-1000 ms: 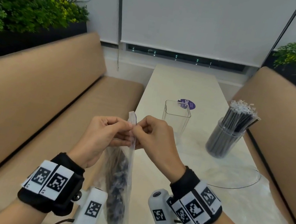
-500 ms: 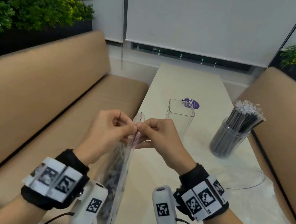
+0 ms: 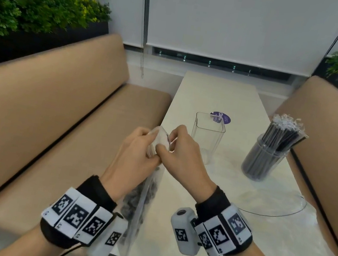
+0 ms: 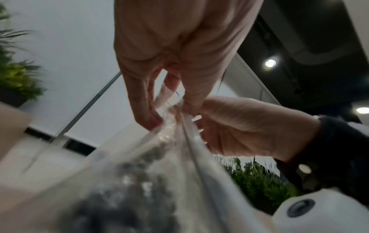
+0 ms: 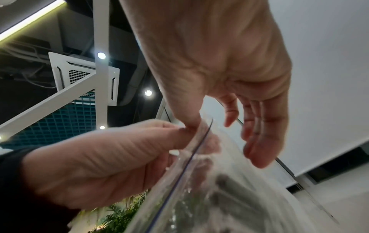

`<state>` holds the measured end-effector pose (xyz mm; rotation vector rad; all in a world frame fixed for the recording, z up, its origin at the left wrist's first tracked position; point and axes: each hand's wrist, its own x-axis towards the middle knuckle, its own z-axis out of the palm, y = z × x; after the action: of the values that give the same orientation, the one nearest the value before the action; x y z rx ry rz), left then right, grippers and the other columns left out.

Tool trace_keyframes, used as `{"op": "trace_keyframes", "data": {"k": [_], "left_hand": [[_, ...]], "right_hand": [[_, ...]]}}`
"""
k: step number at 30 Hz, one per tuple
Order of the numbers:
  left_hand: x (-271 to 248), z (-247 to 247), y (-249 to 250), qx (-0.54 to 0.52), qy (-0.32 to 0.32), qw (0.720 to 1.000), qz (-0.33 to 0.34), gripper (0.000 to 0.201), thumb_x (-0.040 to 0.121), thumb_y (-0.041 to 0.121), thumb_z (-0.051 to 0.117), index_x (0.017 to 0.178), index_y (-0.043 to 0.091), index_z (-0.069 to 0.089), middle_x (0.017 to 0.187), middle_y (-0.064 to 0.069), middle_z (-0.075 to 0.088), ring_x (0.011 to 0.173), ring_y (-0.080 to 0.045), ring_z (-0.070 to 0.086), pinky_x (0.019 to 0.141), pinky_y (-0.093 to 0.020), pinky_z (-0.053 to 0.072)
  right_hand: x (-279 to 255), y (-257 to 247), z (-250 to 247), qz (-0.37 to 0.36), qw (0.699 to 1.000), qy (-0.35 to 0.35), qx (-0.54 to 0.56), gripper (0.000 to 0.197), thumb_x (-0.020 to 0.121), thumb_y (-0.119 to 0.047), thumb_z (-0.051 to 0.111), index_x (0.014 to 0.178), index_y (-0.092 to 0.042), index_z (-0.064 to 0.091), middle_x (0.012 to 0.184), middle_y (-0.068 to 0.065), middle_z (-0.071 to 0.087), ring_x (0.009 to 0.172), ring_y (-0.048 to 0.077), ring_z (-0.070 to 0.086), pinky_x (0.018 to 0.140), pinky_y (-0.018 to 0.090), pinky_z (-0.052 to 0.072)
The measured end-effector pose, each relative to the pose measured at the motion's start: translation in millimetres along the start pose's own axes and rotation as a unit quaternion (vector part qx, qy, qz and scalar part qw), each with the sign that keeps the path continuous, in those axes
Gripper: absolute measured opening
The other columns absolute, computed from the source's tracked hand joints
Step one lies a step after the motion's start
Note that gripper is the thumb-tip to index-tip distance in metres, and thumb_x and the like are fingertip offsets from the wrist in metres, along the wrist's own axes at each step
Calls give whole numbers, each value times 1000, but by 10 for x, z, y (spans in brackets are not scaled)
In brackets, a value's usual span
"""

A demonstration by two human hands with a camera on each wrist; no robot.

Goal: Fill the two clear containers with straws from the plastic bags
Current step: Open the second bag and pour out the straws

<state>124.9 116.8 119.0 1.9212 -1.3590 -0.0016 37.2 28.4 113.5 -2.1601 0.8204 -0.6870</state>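
Pinching the bag's mouth, both hands pulled it apart.
The left hand and right hand gripped the plastic bag (long axis hanging toward 6 o'clock); its mouth gaped wider than before.

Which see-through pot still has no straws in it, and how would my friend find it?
Look at the long pale table between the two tan benches. Just past the two hands, in front of a round purple sticker, stands the clear square container. Unlike the round container to its right, packed with dark straws, this one is empty.
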Motion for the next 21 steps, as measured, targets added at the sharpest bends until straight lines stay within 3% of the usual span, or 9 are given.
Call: {"op": "trace_keyframes", "data": {"k": [3,5,8,9,11,13,15,19,21], "left_hand": [[-74,-166,-62,27,-12,995,99,42,79,-3,39,103,14,69,107,6,49,88,-5,56,63,-14,46],[-136,-416,-303,192,-30,971,141,54,68,-3,39,103,21,73,112,-7,56,90,-25,63,49,-16,36],[-114,-678,-606,310,-142,940,-2,67,78,-8,51,127,36,61,132,-5,52,106,-30,61,68,-34,48],[-67,-701,-629,270,-173,946,-45,66,81,-7,52,133,34,56,131,-2,56,108,-18,62,77,-29,48],[47,-673,-574,50,-166,977,-121,67,79,-9,59,138,23,53,105,-1,69,76,4,65,67,-9,47],[119,-593,-417,-188,-168,952,-174,79,74,-14,68,141,21,47,80,-5,64,64,-4,54,58,-9,46],[154,-515,-280,-259,-208,930,-155,84,69,-18,70,137,28,51,78,-15,57,71,-16,50,61,-15,47],[185,-589,-394,-100,-134,982,-85,69,73,-19,53,117,32,66,82,-6,63,68,-28,56,59,-27,40],[145,-605,-407,67,-152,986,-34,66,76,-4,51,123,42,55,76,-6,63,71,-30,55,63,-30,38]], "right_hand": [[4,164,-107,47,997,-53,25,18,84,-2,54,99,-9,48,79,8,58,70,33,62,64,42,57],[13,331,-423,87,995,-43,35,16,84,5,55,93,-8,56,75,12,60,61,27,59,56,40,57],[-24,446,-821,138,985,-100,31,7,85,-2,62,81,-1,67,72,15,66,60,21,61,52,28,58],[-22,431,-829,140,984,-108,32,10,85,-3,62,79,0,69,69,15,65,60,21,60,52,26,57],[-2,349,-716,143,982,-100,68,16,85,0,55,79,-4,69,64,12,63,58,20,56,51,26,55],[30,262,-560,129,977,-128,110,22,85,3,49,90,-8,68,63,7,62,57,18,54,51,26,53],[20,238,-492,115,969,-189,111,26,85,4,48,97,-7,69,60,3,59,53,16,52,50,25,51],[24,451,-690,141,974,-167,53,42,86,0,48,54,-15,71,50,2,42,45,14,35,43,21,31],[24,546,-728,156,974,-157,40,54,86,1,46,36,-16,58,53,8,39,46,17,30,44,23,27]]}}
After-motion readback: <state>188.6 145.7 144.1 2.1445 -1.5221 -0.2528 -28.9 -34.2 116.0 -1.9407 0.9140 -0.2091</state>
